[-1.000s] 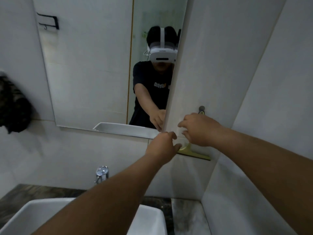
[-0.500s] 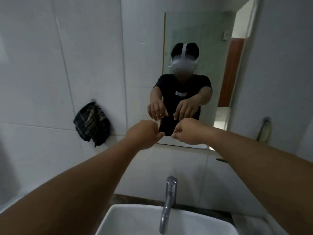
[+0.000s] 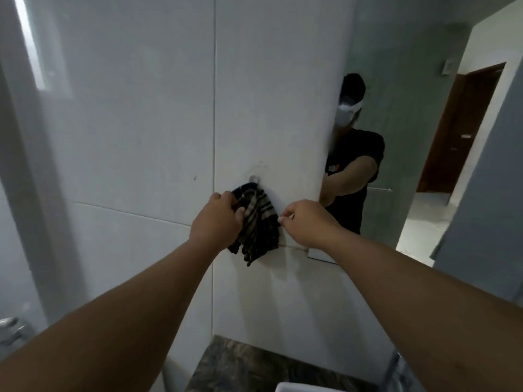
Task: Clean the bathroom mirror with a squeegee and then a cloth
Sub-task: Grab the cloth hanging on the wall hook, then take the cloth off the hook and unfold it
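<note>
We observe the left hand closed on the upper left part of the dark striped cloth, fingers curled into the fabric near its top fold. The right hand sits just beside the cloth at its 3 o'clock edge, fingers drawn together in a loose pinch; we cannot tell whether the fingertips actually grip the fabric or only touch its edge.

The cloth hangs bunched from a small metal hook fixed to the white tiled wall, the hook at the cloth's 12 o'clock. The lower fringe of the cloth hangs free toward 6 o'clock, clear of the counter.

The mirror stands at 3 o'clock from the cloth, its left edge just beside the right hand. In it we note the reflection of a person in a dark shirt wearing a white headset, one forearm extended, and a brown door in a lit opening further toward 3 o'clock.

At 6 o'clock, well below both hands, a dark marbled counter shows, with the white rim of a sink at the bottom edge. At 8 o'clock, by the left forearm, a blurred chrome fitting appears.
</note>
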